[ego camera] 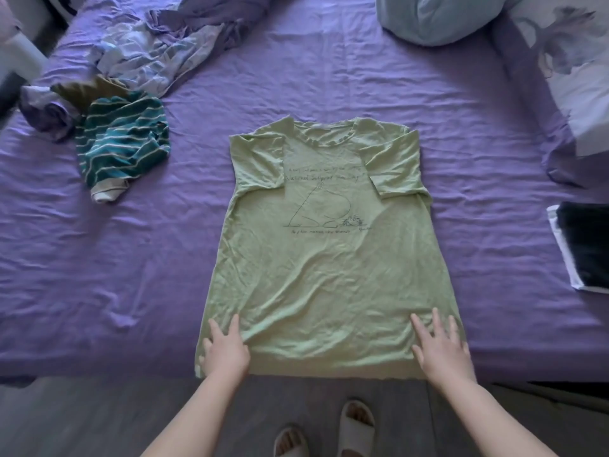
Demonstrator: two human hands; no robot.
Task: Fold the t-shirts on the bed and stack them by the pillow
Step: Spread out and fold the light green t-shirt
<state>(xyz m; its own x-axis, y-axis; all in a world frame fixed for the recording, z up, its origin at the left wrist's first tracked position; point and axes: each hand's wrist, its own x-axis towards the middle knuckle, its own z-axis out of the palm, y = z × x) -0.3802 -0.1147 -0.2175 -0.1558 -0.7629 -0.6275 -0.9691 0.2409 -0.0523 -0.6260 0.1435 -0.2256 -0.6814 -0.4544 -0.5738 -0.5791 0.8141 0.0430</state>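
We press both flat hands, left (224, 351) and right (440, 349), on the green t-shirt (323, 265) spread across the purple bed (99, 258); grey floor (82, 420) below.

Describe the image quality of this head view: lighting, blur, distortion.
Head view: soft, dim, even light, no glare or hard shadows; the green t-shirt and its print are fairly sharp but the lettering is too small to read; both hands are in focus, flat on the hem; the frame's upper left corner is smeared; wide-angle bending curves the bed edges outward.
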